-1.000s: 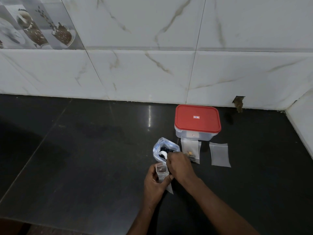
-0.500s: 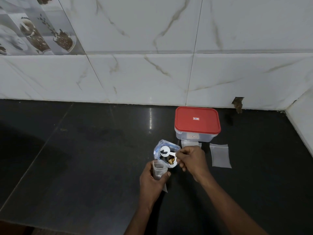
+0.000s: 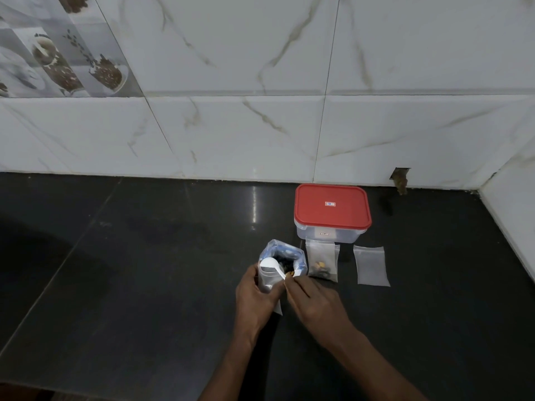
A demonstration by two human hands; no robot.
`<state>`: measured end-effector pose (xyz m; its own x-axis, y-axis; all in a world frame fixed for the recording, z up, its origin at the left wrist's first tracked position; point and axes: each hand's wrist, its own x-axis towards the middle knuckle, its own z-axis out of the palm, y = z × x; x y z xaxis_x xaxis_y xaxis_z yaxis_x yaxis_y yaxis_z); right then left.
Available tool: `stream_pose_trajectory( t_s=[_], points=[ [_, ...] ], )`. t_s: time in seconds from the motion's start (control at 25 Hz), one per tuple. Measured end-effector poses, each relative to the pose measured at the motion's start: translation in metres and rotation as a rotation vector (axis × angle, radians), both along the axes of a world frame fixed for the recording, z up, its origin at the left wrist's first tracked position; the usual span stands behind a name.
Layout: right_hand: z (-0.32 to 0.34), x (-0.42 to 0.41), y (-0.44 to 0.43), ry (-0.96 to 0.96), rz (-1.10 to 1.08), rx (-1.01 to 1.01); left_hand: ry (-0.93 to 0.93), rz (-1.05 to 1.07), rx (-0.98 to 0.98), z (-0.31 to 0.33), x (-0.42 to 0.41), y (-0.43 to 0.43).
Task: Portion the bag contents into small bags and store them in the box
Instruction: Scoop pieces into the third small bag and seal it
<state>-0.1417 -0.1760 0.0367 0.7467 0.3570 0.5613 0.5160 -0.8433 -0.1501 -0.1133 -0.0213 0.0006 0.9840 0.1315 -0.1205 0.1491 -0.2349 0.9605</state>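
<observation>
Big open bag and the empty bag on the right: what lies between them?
Head view: one small bag holding a few pieces, just in front of the red-lidded box.

Box [image 3: 332, 211] by wall [image 3: 260, 134], filled small bag [image 3: 322, 261] before it, empty bag [image 3: 372, 264] right, large bag [image 3: 282, 256] left, scoop [image 3: 267, 264] perhaps in its mouth.

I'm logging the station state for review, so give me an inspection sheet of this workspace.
Surface: dark glossy countertop.
Job's things: box with red lid on; open large bag in front of it, to the left; portioned bag and empty bag lie flat before the box.
Clutter: nothing seen.
Grips: left hand holds a small bag upright; right hand pinches a white spoon over its mouth.
Cables: nothing seen.
Surroundings: marble-look wall tiles, with a hole at their base.
</observation>
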Motion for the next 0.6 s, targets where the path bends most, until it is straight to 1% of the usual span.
stream_pose_trajectory(
  t_s=[0.08, 0.12, 0.2, 0.28, 0.32, 0.44, 0.52, 0.6],
  points=[
    [-0.003, -0.002, 0.0, -0.066, -0.007, 0.02, -0.001, 0.005, 0.019, -0.002, -0.001, -0.001],
    [-0.004, -0.001, 0.0, -0.068, -0.04, 0.043, 0.001, 0.008, 0.019, -0.003, -0.002, -0.002],
    [-0.005, 0.007, 0.0, 0.023, -0.172, 0.137, 0.002, 0.016, 0.005, -0.009, -0.004, 0.002],
    [-0.007, 0.02, 0.002, 0.172, -0.294, 0.233, 0.014, 0.026, 0.007, -0.018, -0.009, 0.01],
    [-0.01, 0.024, 0.005, 0.25, -0.318, 0.241, 0.021, 0.031, 0.011, -0.023, -0.011, 0.015],
    [-0.016, 0.032, 0.021, 0.442, -0.325, 0.054, 0.04, -0.013, -0.004, -0.031, -0.014, 0.023],
    [-0.019, 0.035, 0.031, 0.514, -0.346, -0.027, 0.049, -0.103, -0.01, -0.029, -0.011, 0.025],
    [-0.021, 0.037, 0.037, 0.558, -0.336, -0.063, 0.037, -0.187, -0.028, -0.026, -0.005, 0.027]
  ],
)
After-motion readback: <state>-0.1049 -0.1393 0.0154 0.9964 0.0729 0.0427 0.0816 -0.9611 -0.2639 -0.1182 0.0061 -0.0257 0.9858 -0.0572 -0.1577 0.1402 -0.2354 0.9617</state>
